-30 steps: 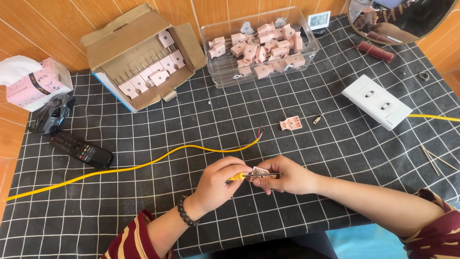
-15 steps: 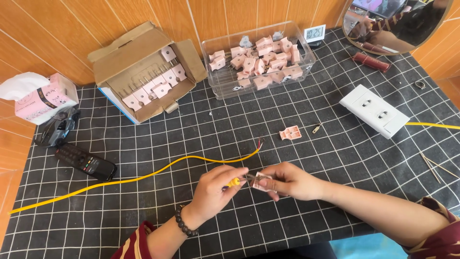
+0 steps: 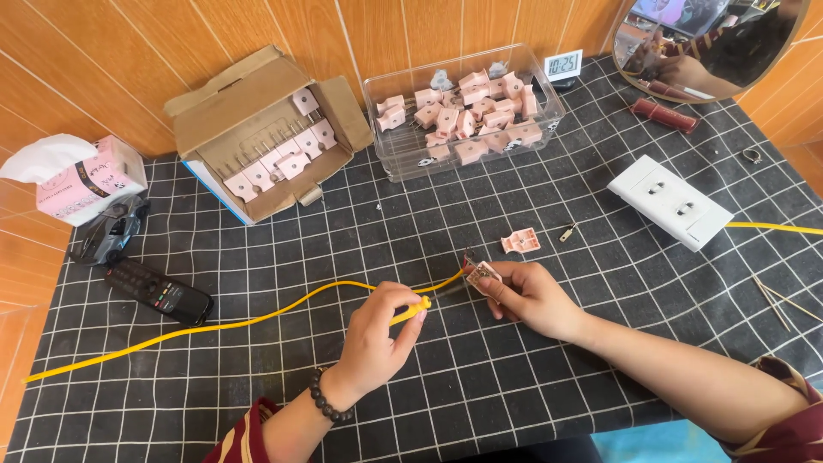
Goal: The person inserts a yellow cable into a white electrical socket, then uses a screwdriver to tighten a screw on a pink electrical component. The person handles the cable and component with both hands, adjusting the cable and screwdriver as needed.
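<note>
My left hand [image 3: 377, 339] is closed around a yellow-handled screwdriver [image 3: 415, 308] low in the middle of the checked cloth. My right hand [image 3: 533, 297] pinches an open pink plug body [image 3: 484, 274] with bare metal parts showing. A long yellow cable [image 3: 214, 326] runs from the left edge to the plug. Its stripped red and dark wire ends [image 3: 469, 256] lie right at the plug. The screwdriver's tip is hidden by my fingers. A loose pink plug cover [image 3: 520, 243] lies just beyond my right hand, with a small metal piece [image 3: 567, 231] beside it.
A cardboard box [image 3: 257, 141] of pink plugs and a clear tub [image 3: 381, 146] of more plugs stand at the back. A white socket strip [image 3: 670, 201], thin sticks [image 3: 780, 300], a round mirror [image 3: 711, 51] and a small clock [image 3: 563, 66] lie right. Tissue box [image 3: 81, 180] and remote [image 3: 159, 291] lie left.
My hands have drawn apart: the left one with the screwdriver has pulled back left from the plug. The plug in my right hand now sits at the cable's stripped end.
</note>
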